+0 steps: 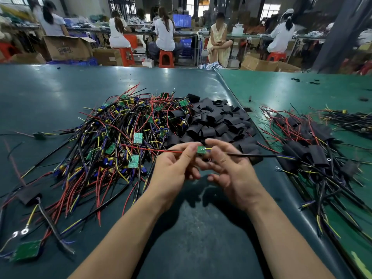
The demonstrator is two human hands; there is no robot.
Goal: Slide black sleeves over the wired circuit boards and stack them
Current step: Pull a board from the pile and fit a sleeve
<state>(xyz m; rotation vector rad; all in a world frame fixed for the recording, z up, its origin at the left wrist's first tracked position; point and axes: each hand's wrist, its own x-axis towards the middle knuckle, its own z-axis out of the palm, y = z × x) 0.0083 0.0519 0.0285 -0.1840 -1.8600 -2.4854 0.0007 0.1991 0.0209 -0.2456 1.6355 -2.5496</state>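
A small green circuit board (201,150) was held above the dark green tabletop (191,238), pinched between both hands at the centre of the scene. The left hand (173,170) had its fingers (188,153) clamped on the board's left edge, while the right hand (229,168) had its fingers curled round the right side. A red wire (153,149) ran out leftward from the board, and a black cable (253,155) with yellow and blue leads trailed to the right. Behind the hands lay a tangled heap of unsleeved boards (124,133) with red, black, yellow and blue wires, touching a pile of flat black sleeves (219,121) just beside it. Boards already sleeved (306,150) were stacked to the right. Workers sat on red stools (166,59) in the background.
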